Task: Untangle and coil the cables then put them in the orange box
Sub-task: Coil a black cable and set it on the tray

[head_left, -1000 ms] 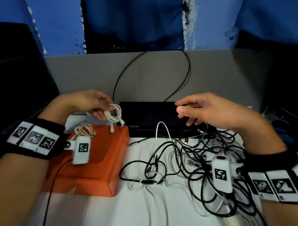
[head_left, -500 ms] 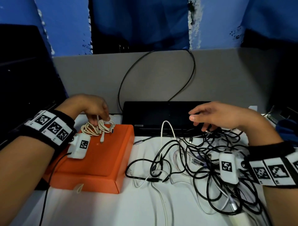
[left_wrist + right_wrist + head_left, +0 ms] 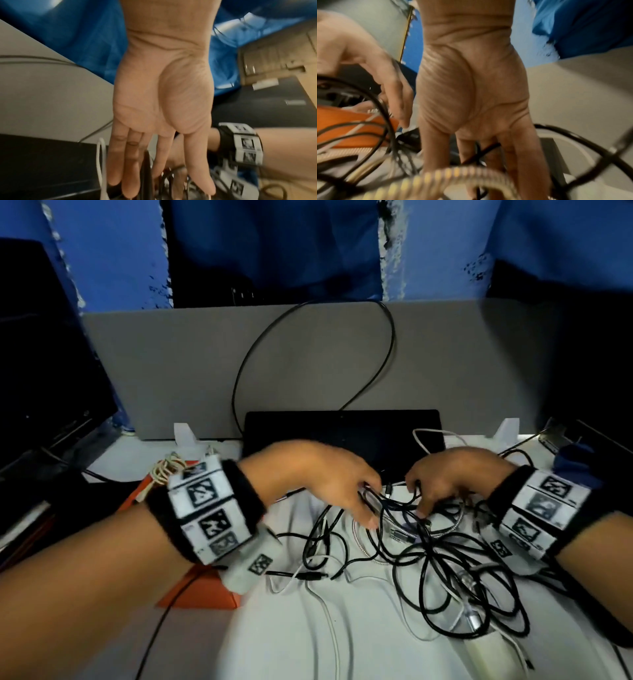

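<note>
Moved: both hands have come down into the tangle since half a second ago; the left one has left the box and crossed to mid-frame.
Left hand (image 3: 318, 474): fingers reach down into the upper edge of the tangled cables (image 3: 428, 553), long and nearly straight in the wrist view, with a black cable running between them; whether they pinch it I cannot tell.
Right hand (image 3: 455, 474): just right of the left hand, fingers pointing down among black cables, one strand crossing between two fingers; a real grip is not clear through the blur.
Tangled cables: black, white and braided silver, spread over the white table (image 3: 291, 645) at centre and lower right of the frame, under and below both hands.
Orange box (image 3: 202, 594): left of centre, mostly hidden behind the left forearm.
Coiled white cables (image 3: 168, 470): lying at the box's far end, upper left of the left wrist, apart from both hands.
</note>
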Available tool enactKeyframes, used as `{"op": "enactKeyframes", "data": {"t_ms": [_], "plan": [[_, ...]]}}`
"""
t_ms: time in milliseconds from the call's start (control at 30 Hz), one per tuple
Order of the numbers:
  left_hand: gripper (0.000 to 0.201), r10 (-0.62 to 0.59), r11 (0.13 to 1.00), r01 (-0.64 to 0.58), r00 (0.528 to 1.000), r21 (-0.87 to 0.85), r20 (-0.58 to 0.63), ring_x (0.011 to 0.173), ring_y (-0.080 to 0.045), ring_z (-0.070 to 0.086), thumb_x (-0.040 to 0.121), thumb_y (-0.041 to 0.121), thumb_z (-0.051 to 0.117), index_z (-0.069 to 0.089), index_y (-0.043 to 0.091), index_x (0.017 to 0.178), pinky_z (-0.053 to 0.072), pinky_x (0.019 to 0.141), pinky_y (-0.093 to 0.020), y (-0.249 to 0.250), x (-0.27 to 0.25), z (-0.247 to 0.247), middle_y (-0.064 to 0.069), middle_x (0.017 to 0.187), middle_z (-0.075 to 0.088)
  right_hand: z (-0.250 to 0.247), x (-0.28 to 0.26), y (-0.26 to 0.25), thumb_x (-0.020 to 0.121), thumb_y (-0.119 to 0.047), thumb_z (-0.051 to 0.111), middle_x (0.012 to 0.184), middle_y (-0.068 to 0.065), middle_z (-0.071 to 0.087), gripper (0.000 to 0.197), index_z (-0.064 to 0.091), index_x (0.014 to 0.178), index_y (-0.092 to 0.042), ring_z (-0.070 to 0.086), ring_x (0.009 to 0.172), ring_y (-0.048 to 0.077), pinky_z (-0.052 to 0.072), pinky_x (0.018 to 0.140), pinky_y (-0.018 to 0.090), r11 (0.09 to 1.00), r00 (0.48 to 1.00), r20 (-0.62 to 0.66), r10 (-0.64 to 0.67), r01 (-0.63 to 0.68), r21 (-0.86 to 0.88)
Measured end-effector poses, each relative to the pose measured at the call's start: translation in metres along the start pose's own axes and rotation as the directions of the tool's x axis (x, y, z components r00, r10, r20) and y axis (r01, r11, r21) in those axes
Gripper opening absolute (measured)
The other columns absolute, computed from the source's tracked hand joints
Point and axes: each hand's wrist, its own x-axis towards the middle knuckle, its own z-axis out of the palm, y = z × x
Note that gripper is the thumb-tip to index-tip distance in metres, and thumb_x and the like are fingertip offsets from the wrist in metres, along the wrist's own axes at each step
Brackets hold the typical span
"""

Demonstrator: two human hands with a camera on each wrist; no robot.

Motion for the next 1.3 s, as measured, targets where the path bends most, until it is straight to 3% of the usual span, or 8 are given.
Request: {"op": "enactKeyframes", "data": {"t_ms": [167, 333, 467, 600, 700, 1000, 1167, 1300], "plan": [[0.079, -0.076, 0.997, 0.078, 0.991, -0.013, 0.110, 0.114, -0.032, 0.067, 0.086, 0.059, 0.072, 0.045, 0.015, 0.146, 0.054, 0.099, -0.047, -0.008, 0.044, 0.016, -0.008, 0.135, 0.063, -0.002, 0.008, 0.001, 0.085, -0.029, 0.078, 0.093, 0.001, 0.072, 0.013, 0.067, 0.087, -0.022, 0.065, 0.087, 0.022, 0.053, 0.080, 0.037, 0.996, 0.986, -0.145, -0.084, 0.083, -0.013], [0.057, -0.153, 0.802, 0.041, 0.979, -0.596, -0.138, 0.068, -0.025, 0.070, 0.099, 0.061, 0.048, 0.043, 0.018, 0.136, 0.063, 0.061, -0.037, -0.020, 0.050, 0.005, -0.012, 0.112, 0.070, -0.042, -0.005, -0.001, 0.093, -0.026, 0.073, 0.071, -0.008, 0.059, 0.024, 0.058, 0.074, -0.026, 0.057, 0.074, 0.019, 0.041, 0.068, 0.032, 0.931, 0.827, -0.551, -0.108, 0.280, 0.237], [0.017, -0.302, 0.696, -0.138, 0.834, -0.704, -0.462, 0.048, -0.020, 0.053, 0.109, 0.025, 0.044, 0.054, 0.012, 0.104, 0.050, 0.044, -0.029, -0.040, 0.048, -0.008, -0.004, 0.069, 0.063, -0.070, -0.014, 0.000, 0.093, -0.014, 0.072, 0.084, 0.007, 0.067, 0.004, 0.069, 0.093, -0.011, 0.061, 0.079, 0.023, 0.048, 0.075, 0.035, 0.824, 0.648, -0.761, -0.039, 0.452, 0.342], [0.022, -0.443, 0.596, -0.328, 0.627, -0.733, -0.641, 0.039, -0.011, 0.045, 0.109, 0.023, 0.044, 0.053, 0.014, 0.091, 0.041, 0.036, -0.022, -0.053, 0.038, -0.028, -0.002, 0.060, 0.051, -0.095, -0.026, 0.005, 0.095, -0.012, 0.070, 0.095, 0.003, 0.070, 0.020, 0.068, 0.114, -0.019, 0.063, 0.067, 0.021, 0.052, 0.055, 0.023, 0.743, 0.615, -0.788, 0.032, 0.513, 0.430], [0.026, -0.500, 0.547, -0.371, 0.573, -0.750, -0.649, 0.047, -0.014, 0.051, 0.110, 0.026, 0.041, 0.058, 0.009, 0.101, 0.044, 0.042, -0.023, -0.056, 0.029, -0.036, -0.004, 0.062, 0.056, -0.103, -0.031, 0.007, 0.097, -0.015, 0.068, 0.110, 0.002, 0.071, 0.033, 0.066, 0.128, -0.026, 0.068, 0.071, 0.027, 0.061, 0.066, 0.034, 0.697, 0.598, -0.800, 0.051, 0.553, 0.458], [0.024, -0.393, 0.623, -0.312, 0.668, -0.717, -0.632, 0.103, -0.009, 0.065, 0.102, 0.036, 0.058, 0.067, 0.019, 0.116, 0.048, 0.090, -0.023, -0.042, 0.023, -0.044, 0.005, 0.109, 0.072, -0.125, -0.030, -0.010, 0.097, -0.025, 0.067, 0.103, 0.002, 0.073, 0.016, 0.075, 0.111, -0.021, 0.068, 0.086, 0.022, 0.055, 0.083, 0.031, 0.913, 0.596, -0.799, 0.083, 0.275, 0.300], [0.023, -0.278, 0.302, -0.400, 0.832, -0.865, -0.481, 0.109, -0.031, 0.071, 0.103, 0.015, 0.051, 0.061, 0.009, 0.123, 0.053, 0.094, -0.040, -0.026, 0.024, -0.044, -0.014, 0.118, 0.074, -0.135, -0.029, -0.030, 0.092, -0.007, 0.059, 0.096, 0.005, 0.069, 0.016, 0.071, 0.096, -0.017, 0.066, 0.095, 0.027, 0.054, 0.085, 0.035, 0.913, 0.676, -0.734, 0.064, 0.257, 0.317], [0.019, -0.293, 0.120, -0.468, 0.826, -0.876, -0.481, 0.090, -0.029, 0.073, 0.107, 0.014, 0.046, 0.055, 0.006, 0.121, 0.059, 0.079, -0.035, -0.025, 0.025, -0.038, -0.015, 0.103, 0.075, -0.136, -0.034, -0.033, 0.090, -0.006, 0.060, 0.103, 0.016, 0.074, 0.021, 0.074, 0.105, -0.006, 0.069, 0.098, 0.035, 0.056, 0.088, 0.040, 0.893, 0.687, -0.712, 0.143, 0.221, 0.392]]}}
